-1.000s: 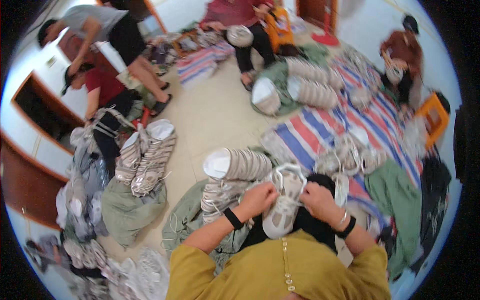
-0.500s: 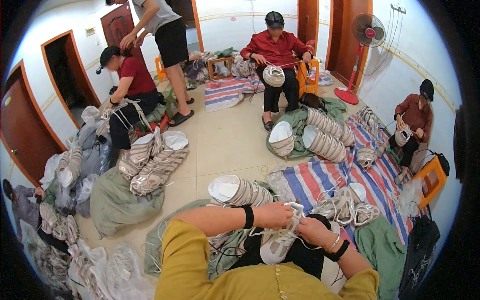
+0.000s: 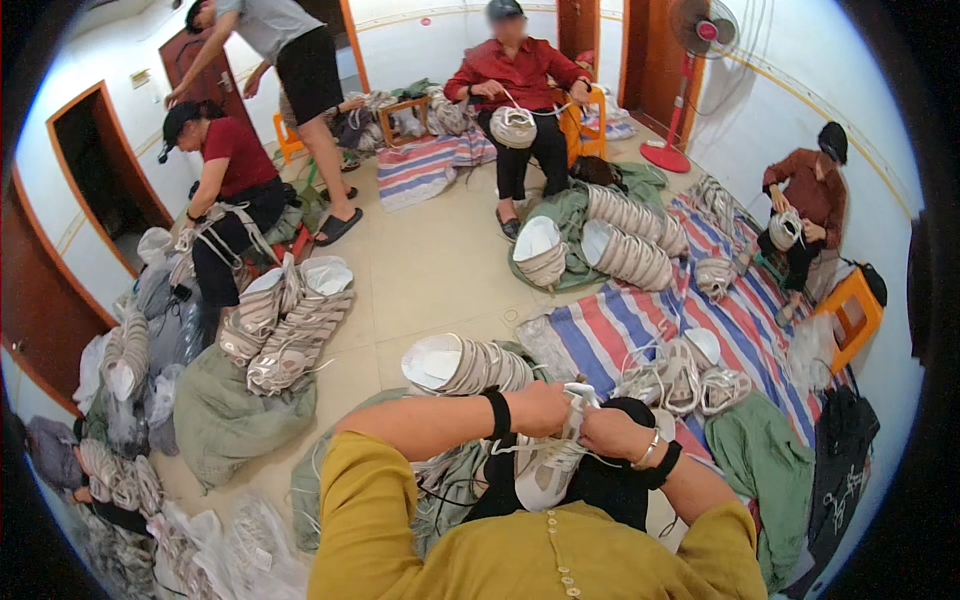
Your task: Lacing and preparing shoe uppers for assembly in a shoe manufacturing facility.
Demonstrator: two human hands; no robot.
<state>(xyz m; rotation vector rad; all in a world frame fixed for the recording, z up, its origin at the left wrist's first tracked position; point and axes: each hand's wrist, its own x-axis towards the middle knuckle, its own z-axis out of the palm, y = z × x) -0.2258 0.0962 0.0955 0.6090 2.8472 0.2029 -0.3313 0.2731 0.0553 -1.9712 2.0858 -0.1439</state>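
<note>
A beige and white sneaker (image 3: 545, 474) lies across my lap, its toe toward me and its opening away from me. My left hand (image 3: 540, 408) is closed at the left side of the shoe's upper, close to the tongue. My right hand (image 3: 616, 434) pinches at the right eyelet edge, where a pale shoelace (image 3: 601, 459) trails from the fingers. Another loose lace end sticks out left of the shoe, below my left hand. My fingers partly hide the eyelets, and the exact grip on the lace is hard to make out.
Beyond my left hand lies a row of nested shoes (image 3: 470, 365). Several laced sneakers (image 3: 680, 380) sit on a striped sheet (image 3: 600, 335) to the right, near a green cloth (image 3: 760, 460). Co-workers sit around the room with shoes; one person (image 3: 300, 75) stands bending at the left.
My view has shifted slightly, so the room sits higher and further left. Both hands stay at the sneaker's upper, the right one now turned more inward. The standing person bends lower.
</note>
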